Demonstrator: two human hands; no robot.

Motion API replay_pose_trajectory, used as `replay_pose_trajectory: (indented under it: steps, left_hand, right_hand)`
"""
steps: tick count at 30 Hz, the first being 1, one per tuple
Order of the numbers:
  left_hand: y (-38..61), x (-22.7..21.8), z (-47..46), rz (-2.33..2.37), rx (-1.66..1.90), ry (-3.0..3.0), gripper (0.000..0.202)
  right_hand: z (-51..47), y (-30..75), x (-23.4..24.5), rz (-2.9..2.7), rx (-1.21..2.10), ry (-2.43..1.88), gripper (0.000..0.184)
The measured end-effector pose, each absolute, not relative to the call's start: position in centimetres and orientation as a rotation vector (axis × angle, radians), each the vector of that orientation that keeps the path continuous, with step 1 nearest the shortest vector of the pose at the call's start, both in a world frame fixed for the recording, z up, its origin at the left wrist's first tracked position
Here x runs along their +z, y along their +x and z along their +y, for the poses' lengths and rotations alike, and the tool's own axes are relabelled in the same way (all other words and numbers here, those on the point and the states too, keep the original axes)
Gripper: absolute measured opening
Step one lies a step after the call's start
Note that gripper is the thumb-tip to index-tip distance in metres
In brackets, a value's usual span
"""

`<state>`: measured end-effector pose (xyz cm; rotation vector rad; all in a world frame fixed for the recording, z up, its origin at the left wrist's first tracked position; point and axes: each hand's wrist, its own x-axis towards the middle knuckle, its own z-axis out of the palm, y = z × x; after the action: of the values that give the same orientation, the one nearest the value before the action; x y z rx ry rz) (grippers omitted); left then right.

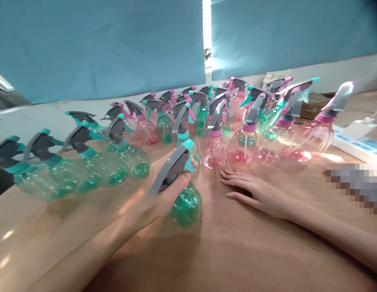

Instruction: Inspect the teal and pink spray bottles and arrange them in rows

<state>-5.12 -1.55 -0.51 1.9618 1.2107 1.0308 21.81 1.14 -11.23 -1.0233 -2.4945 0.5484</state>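
My left hand (pixel 164 186) is wrapped round the neck of a green spray bottle (pixel 186 207) with a grey trigger head (pixel 171 168) and a teal nozzle. The bottle stands on the brown table (pixel 237 251) close in front of me. Resting flat on the table to its right is my right hand (pixel 255 192), fingers stretched out and holding nothing. Its fingertips lie just short of a pink spray bottle (pixel 243 148).
Several green bottles (pixel 100 164) and pink bottles (pixel 313 136) with grey trigger heads stand in rows across the table's far side. A white power strip (pixel 358 144) lies at the right. Blue curtains (pixel 100 44) hang behind. A blurred-out patch (pixel 355 184) sits at the right edge.
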Motion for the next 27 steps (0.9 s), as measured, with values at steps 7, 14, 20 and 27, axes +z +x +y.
replay_pose_trajectory:
  steps: [7,14,20,27]
  left_hand:
    - [-5.2,-0.6,-1.6,1.227,1.002,1.938,0.010]
    - [-4.5,-0.2,-1.7,1.270,1.086,2.038,0.018]
    - [-5.0,-0.6,-1.6,1.261,1.092,2.067,0.005]
    - [-6.5,-0.5,-2.1,1.268,1.218,2.127,0.004]
  right_hand:
    - [1.2,21.8,-11.2,-2.496,0.527,-1.007,0.045]
    - [0.5,21.3,-10.8,-2.529,0.367,-0.998,0.041]
    - [-1.4,19.6,-10.4,-2.534,0.321,-0.895,0.040]
    - [-3.2,15.0,-8.5,-2.425,0.439,-0.935,0.057]
